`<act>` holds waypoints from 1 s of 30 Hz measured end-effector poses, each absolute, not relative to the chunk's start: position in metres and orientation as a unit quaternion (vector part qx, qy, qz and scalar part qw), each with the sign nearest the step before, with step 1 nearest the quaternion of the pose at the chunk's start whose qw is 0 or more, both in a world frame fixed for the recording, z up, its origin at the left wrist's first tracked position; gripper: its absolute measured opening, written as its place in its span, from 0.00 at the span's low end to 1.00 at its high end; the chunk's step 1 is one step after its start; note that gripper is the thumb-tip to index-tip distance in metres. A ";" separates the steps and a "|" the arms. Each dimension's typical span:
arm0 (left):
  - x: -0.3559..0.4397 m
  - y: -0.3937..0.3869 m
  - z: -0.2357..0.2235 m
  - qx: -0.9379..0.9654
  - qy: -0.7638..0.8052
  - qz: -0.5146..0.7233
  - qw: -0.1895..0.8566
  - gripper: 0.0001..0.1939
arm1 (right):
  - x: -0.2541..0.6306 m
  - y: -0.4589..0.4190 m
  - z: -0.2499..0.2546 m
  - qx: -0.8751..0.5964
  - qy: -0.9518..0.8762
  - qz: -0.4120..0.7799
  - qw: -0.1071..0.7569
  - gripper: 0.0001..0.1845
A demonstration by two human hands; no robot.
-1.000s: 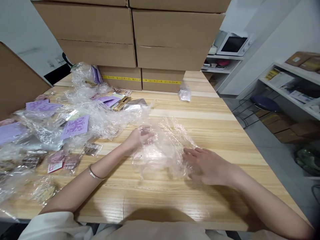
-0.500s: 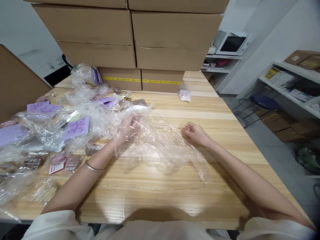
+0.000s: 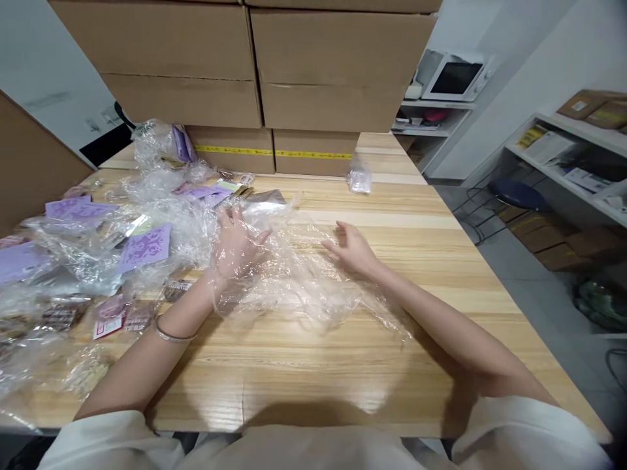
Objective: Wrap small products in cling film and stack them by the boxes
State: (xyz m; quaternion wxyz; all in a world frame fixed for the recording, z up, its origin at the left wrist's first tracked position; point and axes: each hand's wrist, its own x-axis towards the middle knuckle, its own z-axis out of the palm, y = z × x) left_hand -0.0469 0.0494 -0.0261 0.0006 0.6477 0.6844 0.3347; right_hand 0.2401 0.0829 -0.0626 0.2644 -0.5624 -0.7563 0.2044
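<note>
In the middle of the frame, a crumpled sheet of clear film (image 3: 306, 290) lies loosely over the wooden table (image 3: 294, 391), its tail trailing toward the lower right. The left hand (image 3: 238, 247), left of centre, has its fingers spread, and film drapes over its back and wrist; the hand seems to sit beneath the sheet, which would explain why that side rises. The right hand (image 3: 353, 251), right of centre, is loosely curved with thumb and fingers apart, at the film's right edge; I cannot tell whether it touches the film. Neither hand appears to pinch anything, so the sheet probably keeps its wrinkles through its own stiffness.

A silver pouch (image 3: 267, 200) lies just beyond the left hand. Clear wrapping (image 3: 189, 225) and purple cards (image 3: 145, 248) crowd the left of the frame, perhaps pushed aside for working room. Stacked cardboard boxes (image 3: 343, 62) fill the upper middle, and 1 small clear packet (image 3: 360, 181) lies near them.
</note>
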 end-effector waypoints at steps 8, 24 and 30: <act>-0.059 0.042 -0.005 0.703 0.677 0.158 0.149 0.33 | 0.237 0.109 -0.065 -0.577 -0.667 0.351 0.315 0.15; -0.059 0.027 -0.001 0.653 0.405 0.100 0.633 0.20 | 0.347 0.132 -0.077 -0.696 -0.386 0.321 0.513 0.15; -0.030 -0.002 -0.012 0.415 0.391 0.211 0.794 0.20 | 0.358 0.139 -0.070 -0.610 -0.486 0.275 0.561 0.27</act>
